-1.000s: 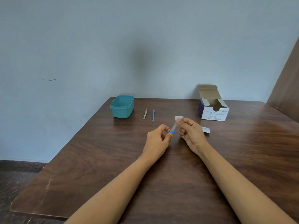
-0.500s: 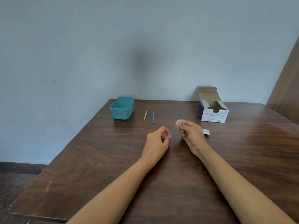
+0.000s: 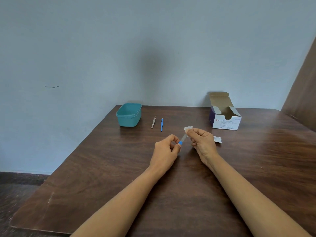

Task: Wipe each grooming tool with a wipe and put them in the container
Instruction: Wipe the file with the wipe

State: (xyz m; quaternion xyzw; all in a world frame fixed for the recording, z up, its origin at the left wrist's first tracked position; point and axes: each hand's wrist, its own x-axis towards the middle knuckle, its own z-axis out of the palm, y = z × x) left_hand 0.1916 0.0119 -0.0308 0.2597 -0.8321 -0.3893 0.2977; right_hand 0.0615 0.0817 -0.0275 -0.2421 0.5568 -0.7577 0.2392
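The left hand [image 3: 165, 148] pinches the blue end of a thin tool [image 3: 183, 139]. The right hand [image 3: 201, 140] pinches a white wipe [image 3: 187, 129] on its far end. Farther on the tabletop [image 3: 119, 168] sit two tools [image 3: 161, 124], then a teal container [image 3: 129, 115] far left.

A plain pale blue-grey wall [image 3: 85, 48] fills the upper view, with one short dark scratch [image 3: 52, 86] toward its left and a soft shadow [image 3: 153, 69] at centre. Against it stands a dark wood-grain tabletop [image 3: 102, 185] with rounded corners. A brown wooden panel [image 3: 304, 93] rises past its far right corner. Dark floor [image 3: 17, 194] shows beyond its left edge.
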